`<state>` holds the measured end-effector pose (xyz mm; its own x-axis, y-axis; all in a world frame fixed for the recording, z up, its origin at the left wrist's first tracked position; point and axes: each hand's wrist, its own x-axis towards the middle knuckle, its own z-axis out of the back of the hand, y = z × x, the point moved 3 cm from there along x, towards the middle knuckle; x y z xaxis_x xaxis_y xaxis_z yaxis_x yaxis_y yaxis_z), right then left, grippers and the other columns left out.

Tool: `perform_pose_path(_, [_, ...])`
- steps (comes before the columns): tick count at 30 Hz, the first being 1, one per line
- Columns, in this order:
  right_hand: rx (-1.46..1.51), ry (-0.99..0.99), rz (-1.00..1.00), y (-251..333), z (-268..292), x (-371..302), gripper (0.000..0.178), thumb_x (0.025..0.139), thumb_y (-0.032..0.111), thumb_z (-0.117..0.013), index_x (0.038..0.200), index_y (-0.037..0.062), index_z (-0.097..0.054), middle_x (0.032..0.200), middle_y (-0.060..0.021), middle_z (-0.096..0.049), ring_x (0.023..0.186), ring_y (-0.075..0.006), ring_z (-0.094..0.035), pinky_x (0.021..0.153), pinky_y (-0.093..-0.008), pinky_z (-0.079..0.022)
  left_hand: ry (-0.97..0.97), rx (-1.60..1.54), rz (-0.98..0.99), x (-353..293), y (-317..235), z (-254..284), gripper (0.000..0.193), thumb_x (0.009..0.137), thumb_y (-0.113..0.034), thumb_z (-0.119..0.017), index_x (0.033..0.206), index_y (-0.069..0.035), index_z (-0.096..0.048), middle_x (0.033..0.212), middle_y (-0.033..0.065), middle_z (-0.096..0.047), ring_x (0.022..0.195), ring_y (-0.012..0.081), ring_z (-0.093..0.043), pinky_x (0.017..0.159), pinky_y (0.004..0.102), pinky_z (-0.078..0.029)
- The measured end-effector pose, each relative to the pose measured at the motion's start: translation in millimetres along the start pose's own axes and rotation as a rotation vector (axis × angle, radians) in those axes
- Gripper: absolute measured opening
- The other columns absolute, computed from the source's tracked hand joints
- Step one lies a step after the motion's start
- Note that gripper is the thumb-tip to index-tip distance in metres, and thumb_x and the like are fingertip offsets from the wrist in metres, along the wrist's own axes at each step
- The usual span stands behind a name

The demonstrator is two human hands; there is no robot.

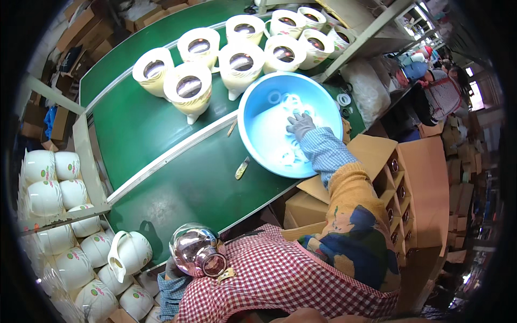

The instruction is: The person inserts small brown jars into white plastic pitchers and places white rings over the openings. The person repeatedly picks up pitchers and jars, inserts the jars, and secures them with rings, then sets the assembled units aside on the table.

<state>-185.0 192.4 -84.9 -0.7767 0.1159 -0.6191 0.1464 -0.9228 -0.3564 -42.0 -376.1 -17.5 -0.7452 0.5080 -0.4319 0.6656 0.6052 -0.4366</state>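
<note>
A silvery glass flask liner [193, 248] with a short round neck rests in my left hand [173, 269], against the checked apron at the lower left. That hand is mostly hidden behind the liner; only a bit of its dark glove shows. My right hand [300, 125], in a grey glove, reaches down into a light-blue basin [249, 134]. Its fingers are apart among white rings [291, 101] lying in the basin. More rings lie below the hand, washed out by bright light. I see no ring clearly gripped.
Several cream jug bodies [188, 105] with silvery liners inside stand on the green worktable [177, 188]. A small yellowish tool [242, 168] lies near the basin. White jug bodies [72, 267] are stacked left; a divided carton [398, 188] of liners stands right. Another person [442, 97] is far right.
</note>
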Motion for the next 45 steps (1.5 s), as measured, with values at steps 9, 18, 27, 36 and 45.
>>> perform_pose_path(9, [1.128, -0.199, 0.049, 13.7, 102.5, -60.8, 0.040, 0.100, 0.029, -0.064, 0.134, 0.0086, -0.066, 0.129, -0.0078, -0.067, 0.115, -0.0236, -0.064, 0.100, -0.0375, -0.051, 0.122, -0.060, 0.034, 23.7, -3.8, -23.6, 0.111, 0.069, -0.064, -0.085, 0.150, -0.004, -0.040, 0.145, 0.0205, -0.052, 0.131, 0.0375, -0.055, 0.111, 0.0533, -0.048])
perform_pose_path(18, [1.848, -0.085, 0.430, 173.3, 230.7, -145.6, 0.039, 0.099, 0.015, -0.069, 0.131, -0.0056, -0.063, 0.112, -0.0083, -0.071, 0.097, -0.0149, -0.068, 0.084, -0.0276, -0.057, 0.269, -0.170, -0.080, 44.2, -30.2, 5.2, 0.073, 0.092, -0.046, -0.066, 0.149, -0.006, -0.045, 0.149, 0.0167, -0.052, 0.135, 0.0325, -0.052, 0.114, 0.0530, -0.044])
perform_pose_path(27, [1.062, -0.456, -0.307, 64.2, 161.1, -111.6, 0.044, 0.101, 0.034, -0.063, 0.139, 0.0111, -0.064, 0.130, -0.0131, -0.069, 0.117, -0.0284, -0.066, 0.104, -0.0379, -0.049, 0.195, -0.125, -0.165, 18.1, -61.8, 25.4, 0.081, 0.088, -0.051, -0.072, 0.151, -0.008, -0.044, 0.151, 0.0139, -0.051, 0.138, 0.0318, -0.049, 0.118, 0.0523, -0.038])
perform_pose_path(36, [1.868, -0.029, 0.538, 205.5, 241.4, -198.9, 0.036, 0.100, 0.019, -0.068, 0.132, 0.0028, -0.065, 0.083, -0.0019, -0.068, 0.063, -0.0089, -0.064, 0.055, -0.0217, -0.048, 0.247, -0.124, -0.117, 12.4, -65.5, 27.6, 0.076, 0.093, -0.049, -0.067, 0.151, -0.007, -0.043, 0.148, 0.0123, -0.053, 0.136, 0.0295, -0.052, 0.116, 0.0507, -0.042])
perform_pose_path(45, [1.694, 0.157, 0.643, 303.9, 266.9, -213.1, 0.040, 0.104, 0.025, -0.061, 0.135, 0.0007, -0.062, 0.098, -0.0033, -0.070, 0.068, -0.0066, -0.061, 0.060, -0.0222, -0.051, 0.235, -0.065, -0.158, -11.1, -73.2, 19.8, 0.083, 0.091, -0.054, -0.068, 0.152, -0.005, -0.041, 0.150, 0.0151, -0.051, 0.136, 0.0304, -0.051, 0.116, 0.0486, -0.041])
